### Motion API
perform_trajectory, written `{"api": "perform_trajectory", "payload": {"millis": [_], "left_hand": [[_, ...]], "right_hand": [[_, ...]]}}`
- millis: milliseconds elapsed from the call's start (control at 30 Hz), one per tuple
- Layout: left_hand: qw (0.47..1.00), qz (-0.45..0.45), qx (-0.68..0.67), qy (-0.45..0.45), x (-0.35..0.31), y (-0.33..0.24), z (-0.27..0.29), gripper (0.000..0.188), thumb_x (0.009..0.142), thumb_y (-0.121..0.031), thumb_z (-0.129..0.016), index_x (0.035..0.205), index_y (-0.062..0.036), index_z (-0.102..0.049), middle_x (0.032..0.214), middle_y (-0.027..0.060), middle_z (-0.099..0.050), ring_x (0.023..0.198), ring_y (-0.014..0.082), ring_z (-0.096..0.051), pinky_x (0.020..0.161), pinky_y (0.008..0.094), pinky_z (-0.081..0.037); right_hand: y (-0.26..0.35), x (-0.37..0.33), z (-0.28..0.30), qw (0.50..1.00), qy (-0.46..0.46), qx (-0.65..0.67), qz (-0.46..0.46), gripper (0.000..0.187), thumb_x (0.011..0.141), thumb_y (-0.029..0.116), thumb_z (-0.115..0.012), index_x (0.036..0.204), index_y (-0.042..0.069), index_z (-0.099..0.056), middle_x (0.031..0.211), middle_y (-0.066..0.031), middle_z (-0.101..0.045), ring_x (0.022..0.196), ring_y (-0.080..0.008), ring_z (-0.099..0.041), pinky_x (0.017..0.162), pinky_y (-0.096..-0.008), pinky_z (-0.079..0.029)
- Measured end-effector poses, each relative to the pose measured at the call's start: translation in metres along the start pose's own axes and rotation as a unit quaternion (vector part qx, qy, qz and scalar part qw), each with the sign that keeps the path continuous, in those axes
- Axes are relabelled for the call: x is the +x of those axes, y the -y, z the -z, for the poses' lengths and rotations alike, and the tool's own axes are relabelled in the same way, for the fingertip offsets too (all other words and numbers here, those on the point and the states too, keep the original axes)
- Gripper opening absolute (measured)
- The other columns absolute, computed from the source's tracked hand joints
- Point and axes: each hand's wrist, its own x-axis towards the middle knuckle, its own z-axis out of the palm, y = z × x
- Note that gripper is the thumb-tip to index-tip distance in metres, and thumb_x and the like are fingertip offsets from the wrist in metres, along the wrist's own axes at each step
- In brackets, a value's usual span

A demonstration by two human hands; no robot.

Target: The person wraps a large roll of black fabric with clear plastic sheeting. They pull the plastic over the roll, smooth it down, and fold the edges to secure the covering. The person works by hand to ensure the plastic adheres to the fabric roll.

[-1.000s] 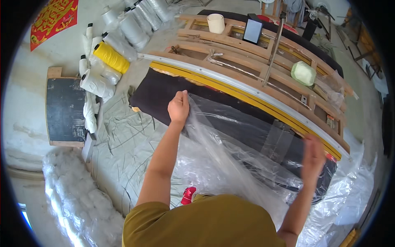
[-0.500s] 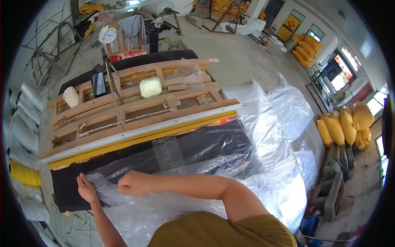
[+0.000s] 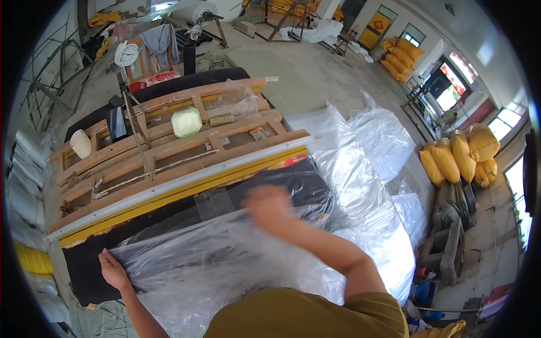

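Clear plastic film (image 3: 225,253) is spreading over the dark panel (image 3: 81,276), rightward from the left hand (image 3: 114,273); coverage is looking partial, panel left of those fingers lying bare. The film's near part is disappearing behind the olive shirt (image 3: 282,318). Left fingers are pinching the film's edge. Blur is obscuring the right hand (image 3: 269,208), above the film; cannot tell its grip.

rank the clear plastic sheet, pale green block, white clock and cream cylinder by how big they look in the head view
Largest to smallest:
1. clear plastic sheet
2. pale green block
3. white clock and cream cylinder: too alike to rank
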Motion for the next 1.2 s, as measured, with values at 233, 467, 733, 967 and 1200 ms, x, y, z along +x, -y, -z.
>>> {"api": "perform_trajectory", "payload": {"millis": [233, 467, 733, 967, 1200], "left_hand": [[0.997, -0.037, 0.070, 0.010, 0.001, -0.008, -0.003, 0.034, 0.097, -0.032, -0.040, 0.077, -0.0049, -0.049, 0.068, 0.0216, -0.056, 0.062, 0.0418, -0.054, 0.049, 0.0471, -0.039], [0.996, -0.016, 0.090, 0.008, -0.002, -0.005, -0.005, 0.032, 0.096, -0.031, -0.041, 0.079, -0.0055, -0.051, 0.071, 0.0220, -0.057, 0.064, 0.0427, -0.055, 0.052, 0.0492, -0.040], [0.973, 0.057, 0.223, 0.005, 0.009, 0.098, 0.049, 0.037, 0.096, -0.040, -0.038, 0.085, -0.0072, -0.053, 0.079, 0.0198, -0.062, 0.073, 0.0427, -0.058, 0.057, 0.0534, -0.042], [0.961, 0.074, 0.265, -0.007, 0.018, 0.103, 0.043, 0.038, 0.096, -0.041, -0.036, 0.082, -0.0083, -0.050, 0.074, 0.0195, -0.062, 0.069, 0.0426, -0.059, 0.054, 0.0522, -0.043], [0.971, 0.081, 0.222, -0.033, 0.015, 0.103, 0.041, 0.039, 0.096, -0.040, -0.038, 0.081, -0.0075, -0.052, 0.074, 0.0191, -0.062, 0.068, 0.0408, -0.059, 0.053, 0.0504, -0.043]], "right_hand": [[-0.153, -0.086, 0.092, 0.682, 0.206, 0.697, -0.085, 0.010, 0.076, 0.000, -0.048, 0.074, 0.002, -0.057, 0.079, -0.0104, -0.062, 0.071, -0.0158, -0.059, 0.065, -0.0317, -0.047], [-0.159, -0.015, 0.030, 0.949, -0.216, 0.002, -0.229, 0.013, 0.074, 0.013, -0.058, 0.080, 0.006, -0.049, 0.076, -0.0074, -0.052, 0.075, -0.0274, -0.054, 0.066, -0.0427, -0.040], [-0.056, -0.138, -0.054, 0.993, 0.022, 0.081, -0.078, 0.049, 0.080, 0.032, -0.060, 0.121, 0.006, -0.052, 0.128, -0.0108, -0.049, 0.106, -0.0306, -0.049, 0.094, -0.0490, -0.032], [-0.089, -0.077, -0.054, 0.959, -0.038, 0.118, -0.256, 0.047, 0.087, 0.031, -0.053, 0.127, 0.008, -0.047, 0.128, -0.0141, -0.048, 0.116, -0.0318, -0.044, 0.096, -0.0487, -0.030], [-0.088, -0.079, -0.089, 0.987, 0.118, 0.104, -0.032, 0.056, 0.086, 0.038, -0.050, 0.134, 0.011, -0.040, 0.142, -0.0126, -0.034, 0.132, -0.0325, -0.029, 0.101, -0.0631, -0.020]]}}
